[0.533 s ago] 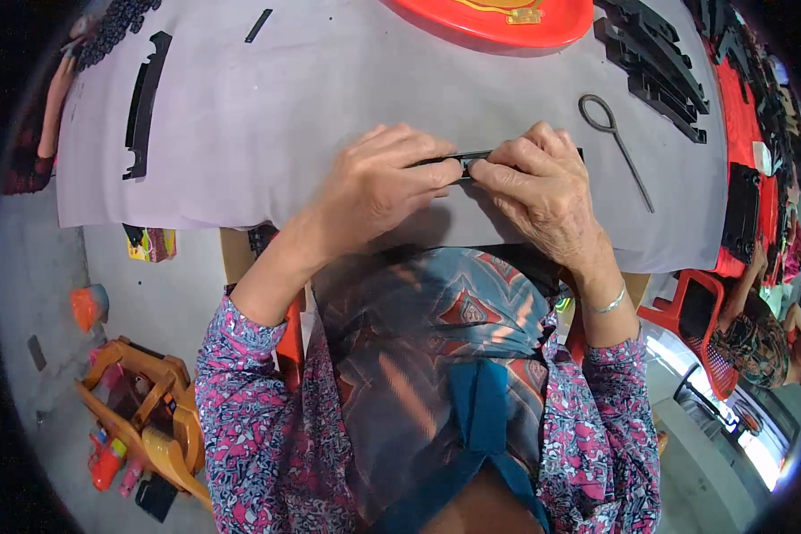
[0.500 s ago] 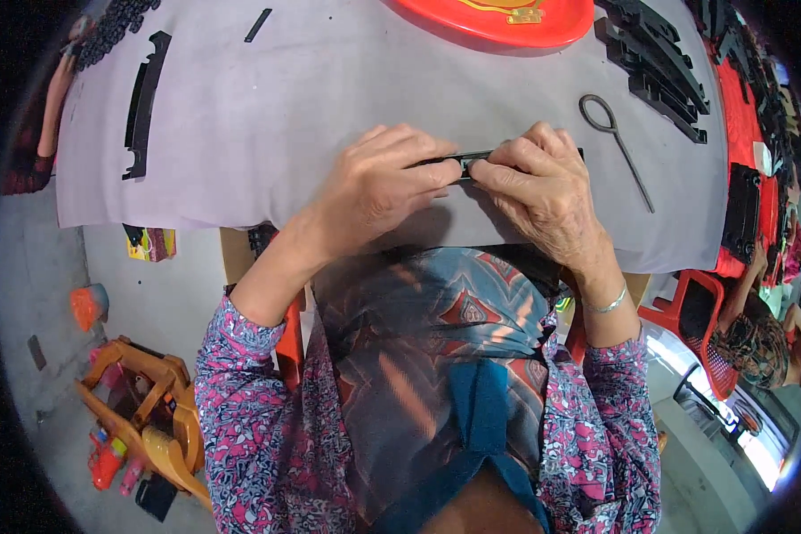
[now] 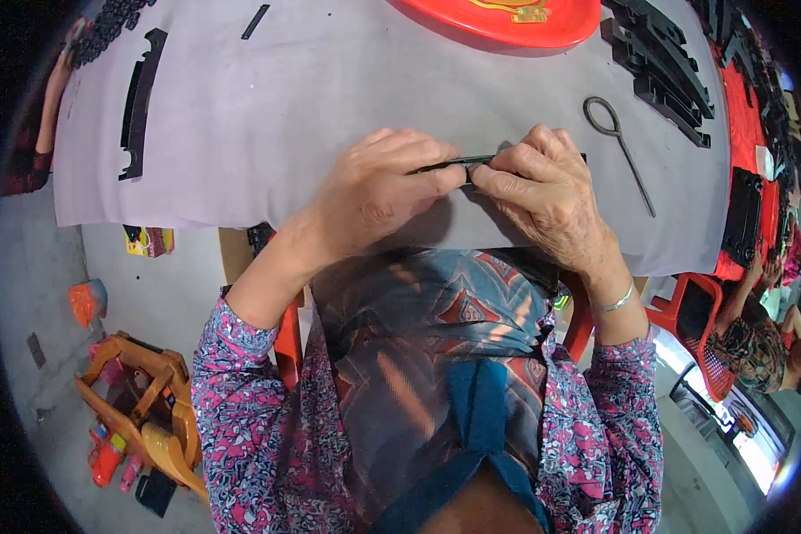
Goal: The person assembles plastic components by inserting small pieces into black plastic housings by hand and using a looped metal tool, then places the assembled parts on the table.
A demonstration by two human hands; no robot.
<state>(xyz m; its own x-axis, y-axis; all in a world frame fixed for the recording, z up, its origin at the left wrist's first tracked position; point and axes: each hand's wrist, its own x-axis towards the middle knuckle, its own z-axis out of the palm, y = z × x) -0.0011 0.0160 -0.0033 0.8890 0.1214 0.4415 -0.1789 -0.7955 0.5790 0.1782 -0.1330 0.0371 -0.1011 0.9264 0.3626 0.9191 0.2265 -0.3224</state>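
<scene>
Both my hands meet over the near part of the table, gripping one long, narrow black plastic part [image 3: 465, 163]. My left hand [image 3: 387, 182] pinches its left end between thumb and fingers. With thumb and bent fingers, my right hand [image 3: 543, 191] holds the right side, and a dark tip shows beyond the knuckles. Most of the part is hidden by my fingers. To the right of my right hand lies a dark metal rod with a looped end [image 3: 630, 165]. A similar long black part [image 3: 142, 107] rests at the table's left.
A red plate [image 3: 543, 31] with gold-coloured pieces sits at the far edge. Several black parts [image 3: 654, 71] are heaped at the far right, and small black pieces [image 3: 107, 31] at the far left. A small black strip [image 3: 255, 22] lies beyond. Another person [image 3: 761, 343] sits at right.
The black part has tipped slightly between my fingers, so its upper edge now shows as a thin line. Both hands keep their grip in nearly the same place.
</scene>
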